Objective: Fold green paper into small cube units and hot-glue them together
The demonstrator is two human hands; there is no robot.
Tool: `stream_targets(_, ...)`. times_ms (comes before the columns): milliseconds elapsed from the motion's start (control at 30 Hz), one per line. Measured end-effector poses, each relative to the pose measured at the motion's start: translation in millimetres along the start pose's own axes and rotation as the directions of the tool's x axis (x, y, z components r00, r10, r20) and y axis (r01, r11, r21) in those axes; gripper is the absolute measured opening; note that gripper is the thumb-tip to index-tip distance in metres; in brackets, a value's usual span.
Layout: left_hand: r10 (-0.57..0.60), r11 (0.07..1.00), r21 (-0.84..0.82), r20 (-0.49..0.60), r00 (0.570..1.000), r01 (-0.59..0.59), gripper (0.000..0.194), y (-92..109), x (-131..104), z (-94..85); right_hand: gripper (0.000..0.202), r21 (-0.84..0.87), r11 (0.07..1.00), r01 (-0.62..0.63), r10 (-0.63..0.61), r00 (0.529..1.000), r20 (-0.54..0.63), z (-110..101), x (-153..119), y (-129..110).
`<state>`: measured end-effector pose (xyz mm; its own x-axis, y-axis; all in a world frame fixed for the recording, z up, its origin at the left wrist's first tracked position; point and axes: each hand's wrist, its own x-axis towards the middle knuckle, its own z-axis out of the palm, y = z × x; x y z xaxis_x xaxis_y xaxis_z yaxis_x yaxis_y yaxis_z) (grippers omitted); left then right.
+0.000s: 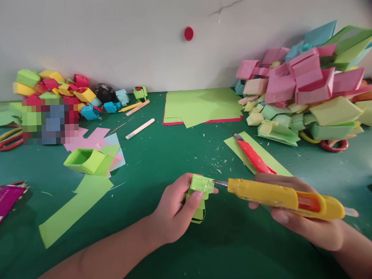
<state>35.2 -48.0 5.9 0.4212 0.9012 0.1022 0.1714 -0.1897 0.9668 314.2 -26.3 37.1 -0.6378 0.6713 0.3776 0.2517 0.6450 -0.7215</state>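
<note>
Between the thumb and fingers of my left hand (178,209) is a small light-green folded paper piece (198,212). Its top face carries a shiny, clear patch of glue. My right hand (301,221) is wrapped round a yellow hot glue gun (267,193), which points left. The metal nozzle meets the right edge of the paper piece at the glue patch. A glue stick (351,212) sticks out of the gun's back end. Just beyond the gun, a red box cutter (256,155) lies on a green paper strip (235,145).
Green and red paper sheets (203,106) lie by the wall. Piles of folded paper boxes stand at right (308,78) and left (52,85). Nearer left are an open green paper box (83,159) and a long green strip (75,212). Scissors (334,145) lie under the right pile.
</note>
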Motion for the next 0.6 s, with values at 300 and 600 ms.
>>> stream_targets(300, 0.017, 1.0, 0.003, -0.012, 1.0, -0.017, 0.033, 0.4, 0.4, 0.9, 0.016, -0.023, 0.999, -0.024, 0.023, 0.999, -0.029, 0.9, -2.7, 1.1)
stream_targets(600, -0.023, 0.997, -0.071, -0.002, 1.0, 0.023, 0.035, -2.6, -1.8, 1.7, 0.01, -0.181, 0.939, -0.291, 0.202, 0.897, -0.393, -11.4, -27.6, 15.9)
